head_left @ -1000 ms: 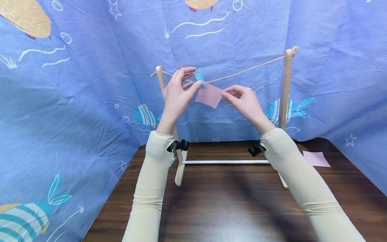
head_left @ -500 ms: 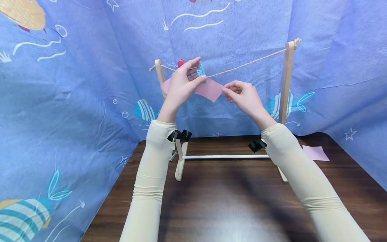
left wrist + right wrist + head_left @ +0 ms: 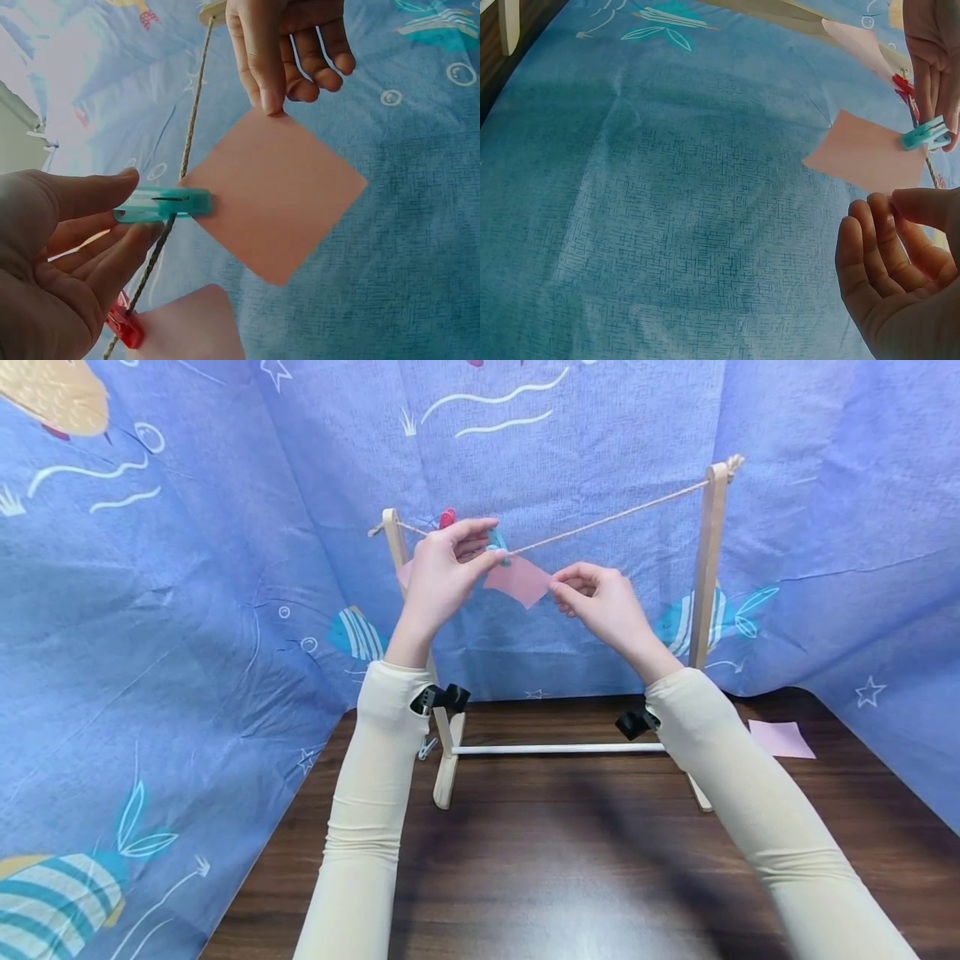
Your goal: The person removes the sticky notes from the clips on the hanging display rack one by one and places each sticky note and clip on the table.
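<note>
A rope (image 3: 615,518) hangs slack between two wooden posts. A square pink paper (image 3: 277,195) hangs at the rope, its corner under a light blue clothespin (image 3: 172,201). My left hand (image 3: 438,572) pinches the back end of that clothespin between thumb and fingers. My right hand (image 3: 603,606) holds the paper's opposite corner between thumb and index finger. To the left, a red clothespin (image 3: 126,326) sits on the rope with another pink paper (image 3: 187,322), partly behind my left hand in the head view.
The right post (image 3: 708,568) and a white crossbar (image 3: 555,749) belong to the wooden stand on the dark table (image 3: 555,860). A pink paper (image 3: 782,738) lies at the right. Near the stand's left foot lies a pale clothespin (image 3: 426,748). Blue patterned cloth (image 3: 225,610) surrounds the table.
My left fingers lifted off the blue clothespin's top a little half a second ago and now close on it again. The right hand keeps the paper's corner. The whole head view has shifted slightly.
</note>
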Action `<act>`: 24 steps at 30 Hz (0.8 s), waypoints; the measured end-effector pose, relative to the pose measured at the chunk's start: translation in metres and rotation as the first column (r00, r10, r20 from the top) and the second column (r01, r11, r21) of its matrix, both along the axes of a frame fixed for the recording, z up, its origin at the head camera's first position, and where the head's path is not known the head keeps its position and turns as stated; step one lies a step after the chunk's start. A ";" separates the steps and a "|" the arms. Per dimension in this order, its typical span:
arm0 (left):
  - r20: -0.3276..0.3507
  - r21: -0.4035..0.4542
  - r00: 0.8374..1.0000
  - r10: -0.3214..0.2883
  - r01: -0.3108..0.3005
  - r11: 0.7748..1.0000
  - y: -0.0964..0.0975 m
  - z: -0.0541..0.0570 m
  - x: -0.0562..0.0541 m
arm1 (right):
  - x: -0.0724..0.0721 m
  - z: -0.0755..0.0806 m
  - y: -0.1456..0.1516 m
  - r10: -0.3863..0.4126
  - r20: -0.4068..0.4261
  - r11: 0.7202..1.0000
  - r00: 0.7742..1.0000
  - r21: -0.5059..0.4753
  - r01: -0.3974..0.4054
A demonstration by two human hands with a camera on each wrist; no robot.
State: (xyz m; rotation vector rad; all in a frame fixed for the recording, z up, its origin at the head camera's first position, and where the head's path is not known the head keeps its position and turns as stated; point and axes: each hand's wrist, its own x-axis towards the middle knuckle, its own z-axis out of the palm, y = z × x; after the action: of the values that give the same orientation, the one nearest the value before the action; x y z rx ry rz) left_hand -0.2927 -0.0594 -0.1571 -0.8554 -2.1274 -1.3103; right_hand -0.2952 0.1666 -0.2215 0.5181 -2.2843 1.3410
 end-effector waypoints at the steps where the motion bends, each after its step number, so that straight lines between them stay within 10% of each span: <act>1: -0.003 0.005 1.000 0.005 -0.005 1.000 0.000 -0.001 -0.001 | 0.000 0.000 0.000 0.003 0.003 1.000 1.000 -0.008 -0.003; 12: -0.145 0.063 0.989 0.033 -0.024 0.998 0.007 -0.009 -0.003 | 0.004 -0.001 0.002 0.014 0.035 1.000 0.999 -0.022 -0.013; 24: -0.341 0.163 0.939 0.033 0.025 0.986 0.009 -0.006 0.010 | 0.011 -0.001 0.006 -0.005 0.026 1.000 1.000 -0.027 0.006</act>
State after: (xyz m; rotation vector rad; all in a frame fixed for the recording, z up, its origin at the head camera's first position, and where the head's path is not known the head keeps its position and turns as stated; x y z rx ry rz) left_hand -0.2829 -0.0508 -0.1630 -0.9322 -1.7244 -1.2142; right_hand -0.2841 0.1726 -0.2224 0.4885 -2.2833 1.3811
